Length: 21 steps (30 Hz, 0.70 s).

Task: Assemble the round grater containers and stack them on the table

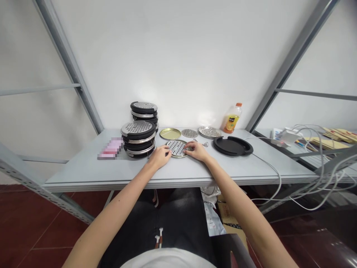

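Note:
A round metal disc with rows of slots [176,147] lies in a shallow gold-rimmed tin dish at the table's front middle. My left hand [160,156] grips its left edge with curled fingers. At the right edge, my right hand [196,150] pinches the rim between thumb and fingers. Just behind sit a gold tin lid [170,133], a loose slotted disc [189,133] and a silver dish with a perforated disc [209,132]. Small metal parts [205,144] lie beyond my right hand. A black round tray-like holder [232,146] rests to the right.
Two stacks of black-and-silver round units stand left, the nearer stack [138,137] beside a blurred pink item [111,148]. An orange-capped juice bottle [232,118] stands against the wall. White cables [275,186] hang over the right front edge. Grey shelf posts [290,63] frame the table [92,171].

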{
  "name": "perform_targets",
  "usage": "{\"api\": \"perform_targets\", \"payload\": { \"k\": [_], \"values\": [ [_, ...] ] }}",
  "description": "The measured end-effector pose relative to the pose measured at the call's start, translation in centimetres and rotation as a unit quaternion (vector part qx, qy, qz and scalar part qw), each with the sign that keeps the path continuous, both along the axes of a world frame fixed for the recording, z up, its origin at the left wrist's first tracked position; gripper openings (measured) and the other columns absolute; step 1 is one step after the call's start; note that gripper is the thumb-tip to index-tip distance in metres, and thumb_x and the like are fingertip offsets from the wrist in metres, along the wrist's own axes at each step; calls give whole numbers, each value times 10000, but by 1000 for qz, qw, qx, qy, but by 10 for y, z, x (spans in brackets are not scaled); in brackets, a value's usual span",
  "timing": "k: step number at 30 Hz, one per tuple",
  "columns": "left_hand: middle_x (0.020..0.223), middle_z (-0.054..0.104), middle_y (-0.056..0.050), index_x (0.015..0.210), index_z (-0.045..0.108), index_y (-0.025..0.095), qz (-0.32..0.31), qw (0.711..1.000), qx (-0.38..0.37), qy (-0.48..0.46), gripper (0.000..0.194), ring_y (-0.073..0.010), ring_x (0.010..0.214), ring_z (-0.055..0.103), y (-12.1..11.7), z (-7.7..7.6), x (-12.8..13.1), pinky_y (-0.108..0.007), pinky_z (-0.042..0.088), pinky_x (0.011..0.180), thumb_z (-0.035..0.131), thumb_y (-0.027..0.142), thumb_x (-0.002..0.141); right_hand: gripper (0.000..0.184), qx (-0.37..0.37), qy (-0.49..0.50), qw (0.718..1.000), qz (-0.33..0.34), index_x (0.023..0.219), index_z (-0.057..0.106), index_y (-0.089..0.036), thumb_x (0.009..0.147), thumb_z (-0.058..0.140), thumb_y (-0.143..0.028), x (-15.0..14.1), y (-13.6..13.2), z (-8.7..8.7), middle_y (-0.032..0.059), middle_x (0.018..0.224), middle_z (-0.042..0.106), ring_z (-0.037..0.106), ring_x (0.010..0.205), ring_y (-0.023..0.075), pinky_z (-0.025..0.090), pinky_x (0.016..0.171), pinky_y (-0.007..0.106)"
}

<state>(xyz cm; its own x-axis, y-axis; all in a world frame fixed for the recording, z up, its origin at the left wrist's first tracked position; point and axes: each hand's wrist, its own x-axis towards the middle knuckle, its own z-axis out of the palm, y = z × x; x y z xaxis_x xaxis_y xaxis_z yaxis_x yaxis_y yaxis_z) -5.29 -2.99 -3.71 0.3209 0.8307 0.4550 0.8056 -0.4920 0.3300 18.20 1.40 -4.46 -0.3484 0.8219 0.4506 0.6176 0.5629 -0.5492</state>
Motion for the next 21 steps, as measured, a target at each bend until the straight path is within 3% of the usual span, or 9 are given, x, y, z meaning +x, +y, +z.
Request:
{"api": "perform_targets", "payload": {
  "k": [7, 12, 16, 19, 21],
  "values": [
    [1135, 679, -35, 880, 760, 207, 2, 1000, -8, 19, 293, -214, 966, 657, -6, 5, 2, -306, 510, 883, 483, 301, 896, 147, 5, -28, 999, -26, 819, 720, -194, 733, 694, -310, -1, -1, 2, 50, 914, 674, 577, 731, 157, 457, 698, 283],
    [1019, 722, -26, 934, 750, 236, 2, 1000, 9, 14, 267, -200, 924, 665, -9, 8, 3, -290, 505, 857, 492, 291, 892, 123, 15, -36, 999, -36, 784, 698, -183, 781, 631, -286, 0, -1, 1, 51, 854, 665, 573, 749, 161, 450, 718, 284],
    [962, 720, -57, 1033, 731, 253, 12, 999, 33, 19, 264, -229, 922, 651, -9, 7, 2, -349, 498, 876, 545, 317, 857, 113, 16, -29, 999, -39, 759, 681, -178, 767, 644, -285, 1, 1, -1, 55, 861, 667, 591, 777, 170, 467, 743, 297],
    [1010, 697, -62, 1079, 714, 252, -21, 999, 30, -4, 285, -221, 956, 634, -6, 4, 0, -359, 484, 920, 558, 318, 850, 60, 10, -26, 998, -53, 757, 675, -176, 732, 657, -228, 2, 2, -2, 59, 878, 675, 606, 809, 183, 486, 768, 316],
    [1026, 693, -53, 1122, 690, 244, -62, 998, 14, -29, 304, -199, 964, 634, -4, 1, -2, -329, 486, 924, 550, 298, 858, 117, 4, -11, 998, -63, 828, 677, -174, 715, 662, -200, 3, 3, -3, 65, 914, 681, 618, 847, 192, 500, 798, 331]
  ]
}}
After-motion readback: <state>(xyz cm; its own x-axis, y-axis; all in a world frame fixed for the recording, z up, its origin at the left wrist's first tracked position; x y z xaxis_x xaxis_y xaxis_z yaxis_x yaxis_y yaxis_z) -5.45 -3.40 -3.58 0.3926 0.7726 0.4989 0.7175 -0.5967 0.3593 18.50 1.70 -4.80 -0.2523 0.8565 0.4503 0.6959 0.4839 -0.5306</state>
